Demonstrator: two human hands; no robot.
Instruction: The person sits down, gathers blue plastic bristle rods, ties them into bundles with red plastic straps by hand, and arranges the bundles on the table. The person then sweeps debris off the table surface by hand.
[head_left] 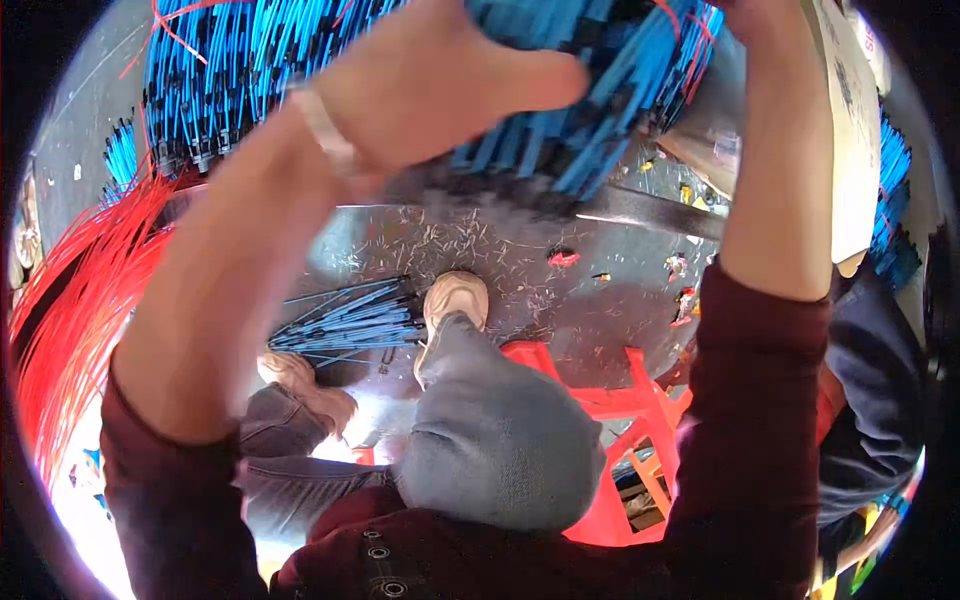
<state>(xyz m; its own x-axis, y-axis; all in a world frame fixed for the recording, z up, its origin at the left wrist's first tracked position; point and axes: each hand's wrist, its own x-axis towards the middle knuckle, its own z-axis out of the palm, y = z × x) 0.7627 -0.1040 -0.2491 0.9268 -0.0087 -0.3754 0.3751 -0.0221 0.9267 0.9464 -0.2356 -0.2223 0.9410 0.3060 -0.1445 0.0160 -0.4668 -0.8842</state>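
Note:
My left hand [430, 85] reaches across the top of the view, slightly blurred, with a pale band [325, 130] on its wrist. Its thumb is stretched out to the right over a thick bundle of blue cables [560, 140] with black ends; the other fingers are cut off by the top edge. Whether it touches the cables, I cannot tell. My right hand [745, 15] is at the top edge, right of that bundle, with its fingers out of view. Another big blue cable bundle [215, 85] stands left of my left hand, with red ties around it.
Long red wires [90, 290] hang at the left. Blue cables [350, 320] lie on the littered floor near my shoe [457, 295]. A red stool [600, 400] is by my knee. A cardboard piece [850, 140] stands right, near another person's dark clothing [875, 370].

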